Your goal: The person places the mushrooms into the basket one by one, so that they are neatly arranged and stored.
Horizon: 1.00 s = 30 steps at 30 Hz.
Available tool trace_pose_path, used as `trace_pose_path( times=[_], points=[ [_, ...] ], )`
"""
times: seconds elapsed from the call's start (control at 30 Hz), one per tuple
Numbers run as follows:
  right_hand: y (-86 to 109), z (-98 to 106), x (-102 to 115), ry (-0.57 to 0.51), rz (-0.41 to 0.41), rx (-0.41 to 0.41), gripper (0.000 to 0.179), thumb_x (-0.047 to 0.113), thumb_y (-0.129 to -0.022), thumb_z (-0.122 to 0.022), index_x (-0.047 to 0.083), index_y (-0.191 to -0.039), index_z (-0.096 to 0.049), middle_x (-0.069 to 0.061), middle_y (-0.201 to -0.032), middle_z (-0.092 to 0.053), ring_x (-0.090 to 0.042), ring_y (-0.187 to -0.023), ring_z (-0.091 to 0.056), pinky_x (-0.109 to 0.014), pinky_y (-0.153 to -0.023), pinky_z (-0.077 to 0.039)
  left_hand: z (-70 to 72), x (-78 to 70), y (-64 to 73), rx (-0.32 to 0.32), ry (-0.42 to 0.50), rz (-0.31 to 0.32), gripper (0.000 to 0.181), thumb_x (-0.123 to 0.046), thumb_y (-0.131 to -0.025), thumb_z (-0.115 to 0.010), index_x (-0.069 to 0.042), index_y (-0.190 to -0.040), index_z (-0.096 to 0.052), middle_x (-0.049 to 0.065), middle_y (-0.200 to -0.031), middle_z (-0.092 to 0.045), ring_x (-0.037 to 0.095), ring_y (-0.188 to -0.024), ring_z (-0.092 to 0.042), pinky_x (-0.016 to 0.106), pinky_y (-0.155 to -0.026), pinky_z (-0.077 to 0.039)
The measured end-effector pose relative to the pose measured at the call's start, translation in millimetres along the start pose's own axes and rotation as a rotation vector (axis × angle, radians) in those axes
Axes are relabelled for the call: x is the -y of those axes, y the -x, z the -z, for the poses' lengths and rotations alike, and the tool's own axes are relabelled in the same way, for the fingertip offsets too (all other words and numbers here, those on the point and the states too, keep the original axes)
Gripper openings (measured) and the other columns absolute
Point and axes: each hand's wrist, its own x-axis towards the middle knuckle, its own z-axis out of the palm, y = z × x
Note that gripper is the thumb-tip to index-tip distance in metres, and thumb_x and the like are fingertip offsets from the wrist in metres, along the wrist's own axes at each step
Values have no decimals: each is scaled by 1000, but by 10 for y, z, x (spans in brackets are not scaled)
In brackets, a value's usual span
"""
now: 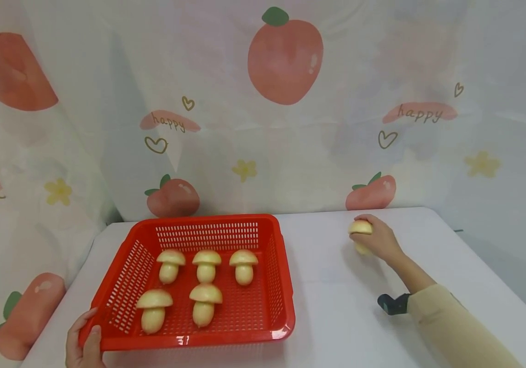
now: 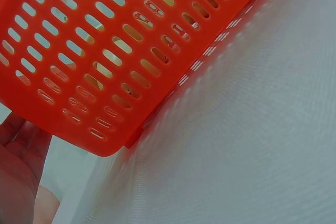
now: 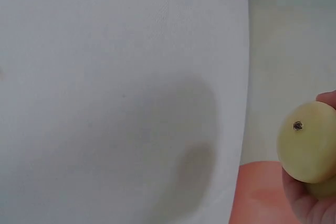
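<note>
My right hand (image 1: 378, 239) grips a pale yellow mushroom-shaped piece (image 1: 360, 227) over the right part of the table, its domed cap up and stem below. In the right wrist view the mushroom-shaped piece (image 3: 307, 142) shows a small dark spot, with fingers curled round its side. My left hand (image 1: 85, 340) holds the near left corner of a red plastic basket (image 1: 226, 338), thumb on the outside and fingers over the rim. Several like mushroom-shaped pieces (image 1: 205, 294) stand in the basket in two rows, three at the back and two in front.
A white cloth covers the table (image 1: 327, 317), whose far edge meets a patterned curtain (image 1: 286, 143) with printed fruit. Another curtain side (image 1: 23, 214) hangs along the left. A dark strap end (image 1: 392, 304) sticks out from the right sleeve.
</note>
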Motion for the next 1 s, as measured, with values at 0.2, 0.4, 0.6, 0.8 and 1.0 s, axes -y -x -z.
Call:
trace_pose_path(
  times=[0.2,0.4,0.6,0.8,1.0],
  points=[
    [55,-5,185,-37,-5,10,49,18,-82,-66,-1,-123,-47,-24,-115,-49,-35,-92,-45,-39,-70,-40,1,24,-8,-15,15,-6,34,-28,-97,-43,-27,-131,-47,3,-130,-46,19,-105,-49,9,-61,-46],
    [157,-51,384,-114,16,10,48,20,-83,-66,2,-124,-48,-22,-115,-50,-33,-93,-46,-36,-68,-41,-19,11,15,-22,39,5,35,-29,-97,-43,-27,-131,-46,1,-131,-45,20,-108,-47,9,-67,-46],
    [258,-137,556,-165,56,22,46,18,-81,-69,4,-122,-51,-19,-114,-52,-30,-92,-47,-34,-68,-41,-34,13,9,-20,62,-1,35,-29,-97,-44,-25,-131,-47,3,-130,-45,20,-108,-47,9,-66,-45],
    [328,-194,751,-246,71,38,46,16,-81,-68,5,-123,-50,-18,-114,-51,-31,-95,-46,-34,-69,-44,-49,0,21,-39,50,5,35,-31,-96,-44,-27,-131,-47,0,-132,-45,20,-110,-46,8,-68,-44],
    [418,-278,933,-333,45,77,47,14,-82,-68,6,-124,-49,-17,-116,-49,-31,-99,-44,-34,-71,-47,-51,-1,30,-49,49,-1,35,-31,-96,-45,-27,-130,-48,0,-132,-46,20,-110,-47,9,-69,-45]
  ],
)
